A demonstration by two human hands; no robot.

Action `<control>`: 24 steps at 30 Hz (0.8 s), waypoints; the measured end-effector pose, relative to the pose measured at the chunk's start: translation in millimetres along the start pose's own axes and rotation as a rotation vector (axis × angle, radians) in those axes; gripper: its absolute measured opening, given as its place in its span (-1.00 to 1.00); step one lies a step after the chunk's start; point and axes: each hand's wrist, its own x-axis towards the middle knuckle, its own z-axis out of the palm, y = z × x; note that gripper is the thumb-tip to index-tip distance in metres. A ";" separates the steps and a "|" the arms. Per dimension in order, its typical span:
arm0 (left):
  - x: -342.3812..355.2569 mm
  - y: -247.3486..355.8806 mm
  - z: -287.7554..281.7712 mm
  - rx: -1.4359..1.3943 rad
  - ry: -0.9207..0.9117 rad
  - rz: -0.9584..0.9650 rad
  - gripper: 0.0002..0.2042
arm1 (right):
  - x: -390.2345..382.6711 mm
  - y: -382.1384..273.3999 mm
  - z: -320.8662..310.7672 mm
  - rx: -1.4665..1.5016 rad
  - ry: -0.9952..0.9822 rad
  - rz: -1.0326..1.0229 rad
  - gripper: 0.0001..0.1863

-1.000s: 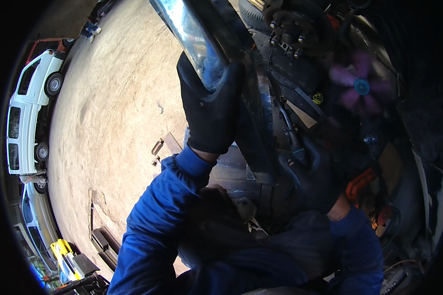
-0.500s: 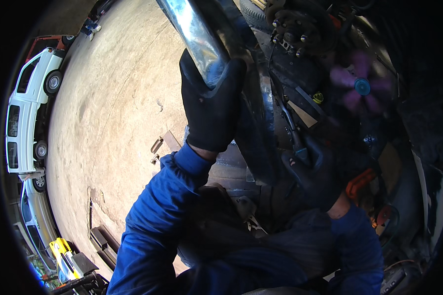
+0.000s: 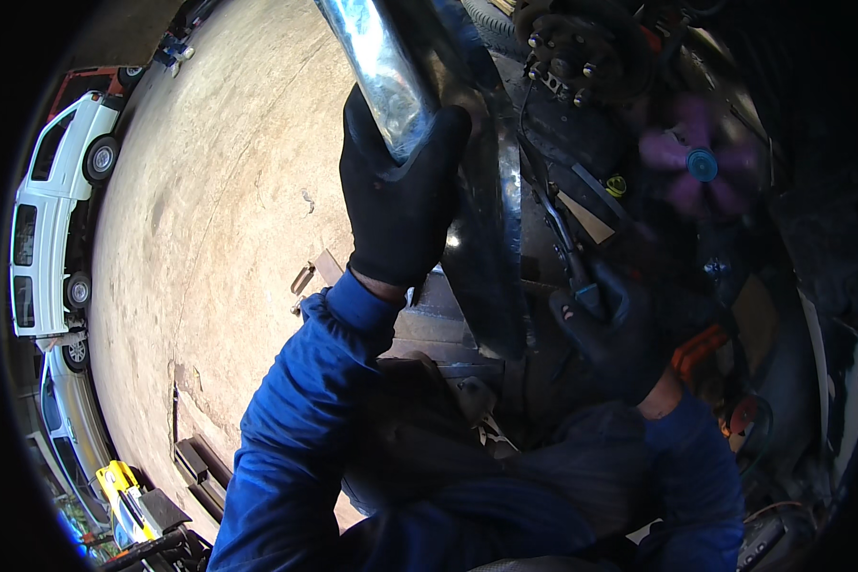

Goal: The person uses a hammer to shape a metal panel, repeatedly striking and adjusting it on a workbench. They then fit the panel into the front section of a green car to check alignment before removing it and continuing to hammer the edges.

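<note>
My left hand [image 3: 396, 195], in a black glove, is wrapped round a shiny bent sheet-metal panel [image 3: 383, 71]. The panel runs up past the top edge, and its darker side [image 3: 486, 276] hangs down to a point right of my wrist. Lower and to the right, my right hand [image 3: 610, 334], also in a dark glove, is closed on the grip of a slim metal-shafted tool [image 3: 564, 238]. That tool points up and away, beside the panel but apart from it. Deep shadow hides its far end, so I cannot tell its exact kind.
A fan with blurred purple blades [image 3: 701, 164] turns at the right. Beyond my hands is a wheel hub with studs [image 3: 567, 57]. An orange object [image 3: 701, 348] lies by my right wrist. Metal pieces [image 3: 303, 278] lie on the concrete floor [image 3: 229, 172]; a white vehicle [image 3: 52, 214] stands far left.
My left hand has shifted slightly left and up, and the panel has tilted a little with it. The right hand and tool have barely moved.
</note>
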 end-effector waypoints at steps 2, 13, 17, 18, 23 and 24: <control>0.8 -2.7 -1.5 0.113 0.011 0.036 -0.51 | 1.5 4.2 0.5 -0.034 0.003 -0.034 -0.40; 0.8 -8.4 2.8 0.101 -0.062 0.038 -0.51 | 5.1 -0.8 -9.7 0.042 -0.062 0.100 -0.37; 0.9 -5.6 1.7 0.121 -0.051 0.020 -0.51 | 6.0 -7.4 -14.9 -0.004 -0.079 0.109 -0.35; 0.7 -5.1 1.3 0.124 -0.058 0.025 -0.51 | 5.9 -8.6 -16.0 -0.019 -0.084 0.114 -0.35; 0.6 -4.1 -0.9 0.130 -0.080 0.049 -0.49 | 3.8 -13.3 -19.6 -0.062 -0.097 0.173 -0.35; 0.5 -4.0 -1.5 0.130 -0.089 0.043 -0.49 | 3.3 -13.5 -19.6 -0.061 -0.100 0.196 -0.34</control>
